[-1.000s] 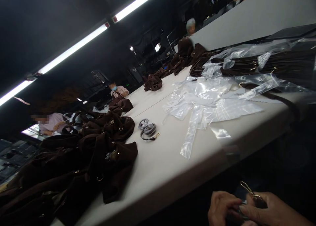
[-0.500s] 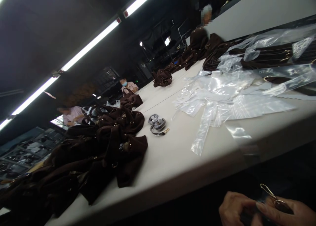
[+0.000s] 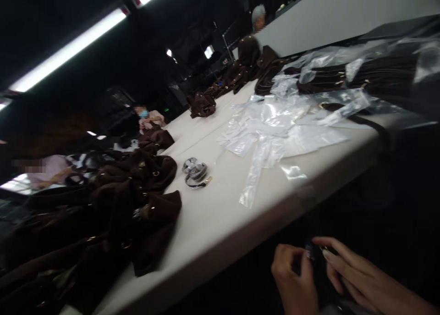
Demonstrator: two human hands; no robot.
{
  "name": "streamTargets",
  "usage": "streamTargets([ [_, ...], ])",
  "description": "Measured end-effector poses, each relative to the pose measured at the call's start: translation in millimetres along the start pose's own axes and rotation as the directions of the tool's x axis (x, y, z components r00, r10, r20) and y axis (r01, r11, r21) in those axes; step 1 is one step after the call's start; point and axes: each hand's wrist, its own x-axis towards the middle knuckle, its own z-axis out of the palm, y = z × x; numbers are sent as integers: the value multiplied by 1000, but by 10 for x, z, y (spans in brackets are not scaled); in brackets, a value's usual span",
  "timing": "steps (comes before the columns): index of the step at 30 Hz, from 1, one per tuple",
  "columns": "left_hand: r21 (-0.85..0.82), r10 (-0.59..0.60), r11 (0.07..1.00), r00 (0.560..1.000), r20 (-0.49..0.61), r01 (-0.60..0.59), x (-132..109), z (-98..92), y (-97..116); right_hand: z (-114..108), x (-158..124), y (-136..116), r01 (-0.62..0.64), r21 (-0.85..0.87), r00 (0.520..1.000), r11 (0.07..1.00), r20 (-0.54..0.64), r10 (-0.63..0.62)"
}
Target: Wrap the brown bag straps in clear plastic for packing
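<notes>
A long white bench [image 3: 220,223] runs from 7 o'clock to 1 o'clock. A heap of dark brown bags [image 3: 103,209] lies at 9 o'clock, and clear plastic bags [image 3: 275,131] are spread at 1 o'clock. Below the bench edge at 5 o'clock, the left hand [image 3: 295,283] and right hand [image 3: 357,278] meet, each grip pinching a small dark item [image 3: 318,257], too dim to identify.

Dim hall, lit by ceiling light strips [image 3: 74,49] blown out to white. Pale table [image 3: 220,214] catches light; glare on plastic bags [image 3: 275,127]. Hands [image 3: 330,273] below table edge in deep shadow. Motion blur throughout; frame tilted, right edge smeared.
</notes>
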Motion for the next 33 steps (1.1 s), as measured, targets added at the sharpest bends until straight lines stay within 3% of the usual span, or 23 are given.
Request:
streamTargets([
  [2, -29, -130, 991, 989, 77, 132, 52, -52, 23, -52, -194, -197, 3, -41, 999, 999, 36, -1],
  [4, -86, -160, 982, 982, 103, 169, 100, -45, 32, -116, -343, -359, 47, -77, 999, 996, 30, -45],
  [11, -159, -104, 979, 983, 152, 128, 136, 97, 144, -153, -579, -497, 27, 71, 997, 997, 67, -31],
  [18, -140, -78, 984, 972, 220, 110, 66, 237, 239, -102, -560, -473, 95, -53, 994, 994, -53, -97],
  [22, -126, -1, 992, 973, 229, 30, 11, 282, 256, -137, -588, -448, 89, -123, 990, 988, -96, -101],
  [27, -102, 120, 990, 975, 188, -102, 9, 289, 241, -155, -600, -439, 19, -157, 999, 987, -31, -24],
  [33, -37, 339, 941, 927, 160, -337, -12, 276, 220, -178, -558, -410, -3, -326, 995, 945, -92, -28],
])
